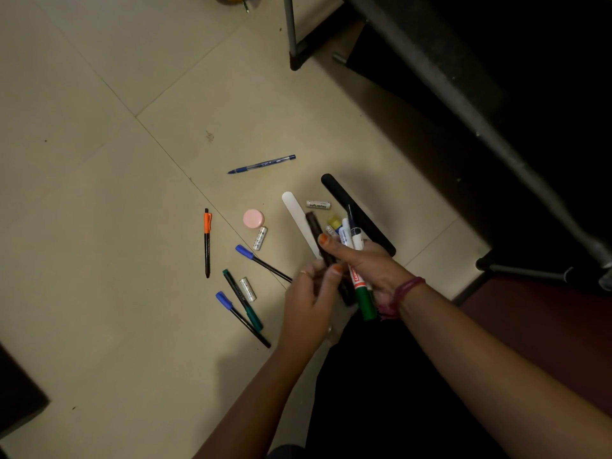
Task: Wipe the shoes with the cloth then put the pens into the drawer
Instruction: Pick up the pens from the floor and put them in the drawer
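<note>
right hand (367, 263) grasps pen bundle (359, 286); left hand (309, 293) pinches brown pen (314, 230). loose pens (245, 303) at 9 o'clock, batteries (260, 238), pink cap (253, 218), blue pen (261, 164) at 11.

floor (99, 94): tiled | pens (207, 242), batteries (260, 238), pink lid (253, 218)

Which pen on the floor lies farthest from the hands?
The blue ballpoint pen, alone on the tile above the clutter; the orange-clipped pen and capped markers lie closer.

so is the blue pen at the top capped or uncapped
Uncapped: the blue pen lies flat on the floor with its bare tip showing at the left end.
</note>
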Demonstrator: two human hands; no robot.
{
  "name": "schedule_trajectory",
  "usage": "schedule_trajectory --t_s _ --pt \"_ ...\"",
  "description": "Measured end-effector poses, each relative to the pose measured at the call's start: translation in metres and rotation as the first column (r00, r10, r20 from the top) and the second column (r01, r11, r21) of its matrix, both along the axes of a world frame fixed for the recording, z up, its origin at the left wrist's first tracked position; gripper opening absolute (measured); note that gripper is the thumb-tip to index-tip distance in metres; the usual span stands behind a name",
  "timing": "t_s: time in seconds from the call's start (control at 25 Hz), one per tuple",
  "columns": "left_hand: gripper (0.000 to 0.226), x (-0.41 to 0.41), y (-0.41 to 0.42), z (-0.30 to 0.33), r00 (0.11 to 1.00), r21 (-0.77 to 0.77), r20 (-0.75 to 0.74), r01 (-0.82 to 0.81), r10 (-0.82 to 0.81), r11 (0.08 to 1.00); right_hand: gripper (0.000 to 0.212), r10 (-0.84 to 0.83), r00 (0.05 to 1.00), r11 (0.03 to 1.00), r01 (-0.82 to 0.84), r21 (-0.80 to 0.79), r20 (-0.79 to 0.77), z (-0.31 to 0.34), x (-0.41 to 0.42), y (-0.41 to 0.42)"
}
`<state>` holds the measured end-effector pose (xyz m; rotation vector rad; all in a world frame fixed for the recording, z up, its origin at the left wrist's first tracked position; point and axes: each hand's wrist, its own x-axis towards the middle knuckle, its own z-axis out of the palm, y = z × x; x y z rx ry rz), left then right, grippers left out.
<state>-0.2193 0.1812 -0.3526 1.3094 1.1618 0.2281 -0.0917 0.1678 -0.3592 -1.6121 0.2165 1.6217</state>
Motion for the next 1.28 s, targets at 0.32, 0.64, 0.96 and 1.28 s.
schedule_trajectory --t_s 0.32,0.64,0.96,1.28 --pt "0.021 -0.06 -0.006 -0.025 0.977 -0.146 -0.123 -0.191 0.174 0.971 0.019 0.086 0.987 0.996 -0.086 -0.008 0.136 0.008 0.014 0.004" --pt "0.015 -0.127 -0.008 -0.078 0.67 0.084 -0.472 -0.613 0.573 0.786 0.018 -0.03 0.993 0.999 0.027 0.022 0.11 0.01 0.019 0.004" --pt "0.018 -0.126 -0.003 -0.101 0.646 0.067 -0.504 -0.632 0.573 0.772 0.019 -0.044 0.991 0.999 0.045 -0.001 0.123 0.006 0.023 0.003" --pt "0.015 -0.13 0.0 -0.105 0.656 0.087 -0.534 -0.585 0.533 0.806 0.02 -0.029 0.992 0.999 0.031 -0.015 0.119 0.001 0.023 0.002"
